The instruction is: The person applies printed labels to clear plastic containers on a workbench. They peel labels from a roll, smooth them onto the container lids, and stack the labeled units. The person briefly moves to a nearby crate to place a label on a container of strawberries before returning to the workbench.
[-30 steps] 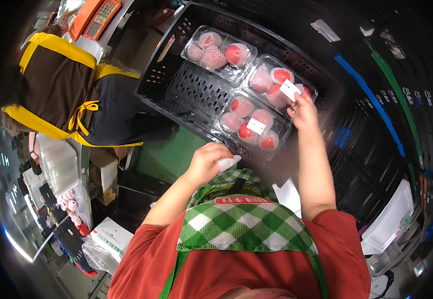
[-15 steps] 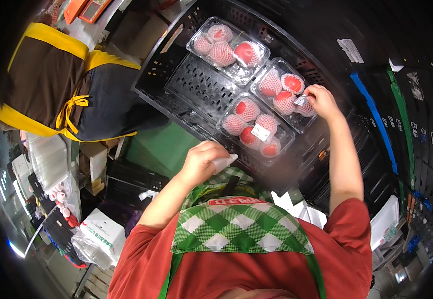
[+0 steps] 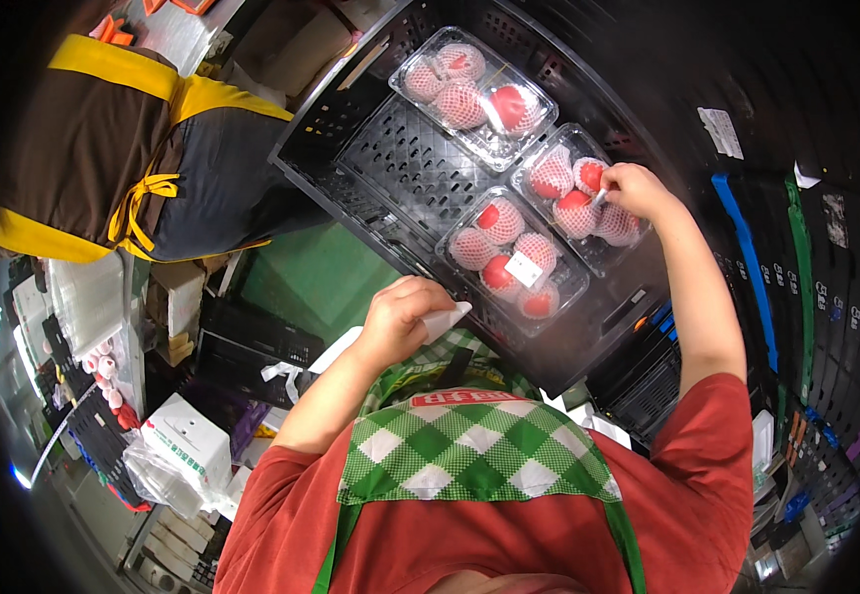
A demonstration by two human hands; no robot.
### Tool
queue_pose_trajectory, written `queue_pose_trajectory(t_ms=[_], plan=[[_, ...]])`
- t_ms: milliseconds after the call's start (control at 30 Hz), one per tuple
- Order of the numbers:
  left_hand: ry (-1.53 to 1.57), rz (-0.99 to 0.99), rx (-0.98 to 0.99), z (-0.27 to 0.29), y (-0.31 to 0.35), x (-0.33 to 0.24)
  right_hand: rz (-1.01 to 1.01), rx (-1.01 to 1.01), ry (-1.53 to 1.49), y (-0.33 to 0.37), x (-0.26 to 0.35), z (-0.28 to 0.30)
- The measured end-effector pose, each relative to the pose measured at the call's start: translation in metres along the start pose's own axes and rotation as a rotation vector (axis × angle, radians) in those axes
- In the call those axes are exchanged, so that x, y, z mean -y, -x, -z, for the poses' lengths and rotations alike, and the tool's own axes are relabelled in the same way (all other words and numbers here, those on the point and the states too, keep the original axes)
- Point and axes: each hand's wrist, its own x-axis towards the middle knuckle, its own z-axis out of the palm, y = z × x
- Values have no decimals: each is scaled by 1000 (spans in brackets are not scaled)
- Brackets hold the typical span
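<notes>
Three clear plastic clamshell boxes sit in a black crate (image 3: pixel 296 163), each holding red round fruit in white foam nets. One box (image 3: pixel 474 136) is at the far side, one (image 3: pixel 560 158) is at the right, and the nearest box (image 3: pixel 457 277) bears a white label (image 3: pixel 523 269). My right hand (image 3: pixel 636 191) is over the right-hand box, thumb and fingers pinching a small white label (image 3: pixel 600 197). At the crate's near side my left hand (image 3: pixel 402 315) is closed on a strip of white paper (image 3: pixel 447 320), one end of it poking out past the fingers.
A person in a brown and yellow apron (image 3: pixel 103 148) stands at the left, beside the crate. Black stacked crates (image 3: pixel 747 346) with blue and green straps rise at the right. Lower left are a white carton (image 3: pixel 187 436) and plastic bags.
The view has shifted slightly, the boxes now sitting a little further right. In my right hand the label has turned more edge-on. My left hand keeps its grip on the paper strip.
</notes>
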Motion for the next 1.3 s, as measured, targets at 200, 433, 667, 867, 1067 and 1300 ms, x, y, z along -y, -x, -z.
queue_pose_trajectory(t_ms=[200,433,667,867,1067,1300], plan=[[-11,-17,22,-2,-5,3,-249,-503,-1169,17,-31,-80],[-39,-83,7,-7,-18,-6,-456,-942,-1654,30,-11,-130],[-40,-120,-1,-16,-22,-8,-527,-884,-1588,28,-1,-132],[-32,-122,3,-14,-22,-10,-576,-876,-1600,31,-2,-148],[-30,-116,-2,-13,-19,-6,-550,-990,-1648,26,-6,-148],[-37,-108,-2,-8,-19,-4,-527,-959,-1537,10,-8,-162]])
